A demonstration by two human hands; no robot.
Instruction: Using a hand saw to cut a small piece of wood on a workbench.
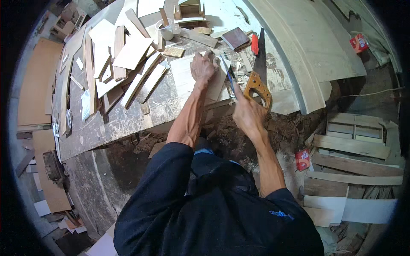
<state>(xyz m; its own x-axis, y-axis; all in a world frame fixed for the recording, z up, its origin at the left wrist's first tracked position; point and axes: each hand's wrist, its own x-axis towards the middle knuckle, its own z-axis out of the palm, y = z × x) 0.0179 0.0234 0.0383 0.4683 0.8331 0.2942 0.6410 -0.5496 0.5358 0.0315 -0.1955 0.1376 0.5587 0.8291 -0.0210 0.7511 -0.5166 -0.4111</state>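
Observation:
My left hand has its fingers curled over the far part of a pale square board, pressing on it near the middle of the workbench. My right hand grips a slim blue tool, which runs along the board's right side; its working end is too small to make out clearly. Just right of that hand lies a handsaw with a yellow wooden handle and dark blade. A red-orange object and a square dark block are beyond the board.
Wood offcuts are piled on the bench's left, near a cup with sticks and a small wooden box. A large curved panel lies right. Planks and a red packet are lower right; boards lean left.

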